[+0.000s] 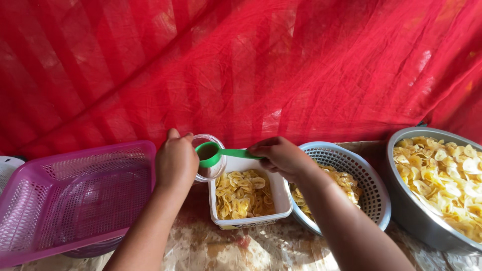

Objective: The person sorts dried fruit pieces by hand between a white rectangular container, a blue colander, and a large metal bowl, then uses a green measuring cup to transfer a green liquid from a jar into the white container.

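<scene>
Green measuring spoon (213,152) sits in our right hand (281,156), the fingers pinched shut on the end of its handle, and its bowl hangs over the mouth of a small clear jar (211,159). We see our left hand (175,161) wrapped around that jar from the left side, fingers curled closed on it, tipping it toward the spoon; the jar's rim touches or nearly touches the spoon's bowl, and we cannot tell which. Spoon and jar are held just above the back left corner of a white square tub (281,200), which stands on the table between our forearms and holds a shallow layer of pale yellow chips (241,193).

Just right of the tub we have a round white perforated basket (374,185), its wall touching the tub, with more chips in it, partly hidden by our right forearm. Further right stands a large metal bowl (406,211) heaped with chips. To our left lies a pink perforated plastic tray (75,200), tilted and resting on another container beneath it. A wrinkled red cloth (251,65) hangs behind everything.
</scene>
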